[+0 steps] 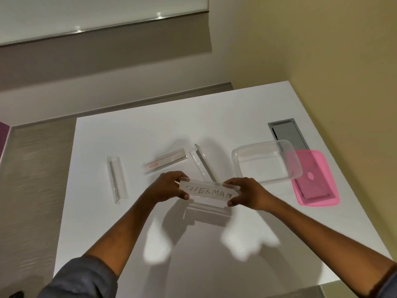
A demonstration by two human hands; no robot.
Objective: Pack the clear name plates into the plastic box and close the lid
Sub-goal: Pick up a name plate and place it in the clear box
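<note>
A clear name plate (pixel 208 192) with "SUPERMAN" handwritten on its paper insert is held above the white table (pixel 193 244). My left hand (pixel 166 188) pinches its left end and my right hand (pixel 247 193) pinches its right end. Three more clear name plates lie on the table: one (pixel 116 179) at the left, one (pixel 165 163) with a small red label in the middle, one (pixel 202 163) just beyond my hands. The clear plastic box (pixel 266 161) stands open and empty at the right. Its pink lid (pixel 315 180) lies flat beside it, partly under the box's right edge.
A grey cable hatch (pixel 289 134) is set into the table behind the box. The table's right edge runs close to the yellow wall (pixel 343 72). Grey carpeted floor (pixel 32 179) lies to the left of the table.
</note>
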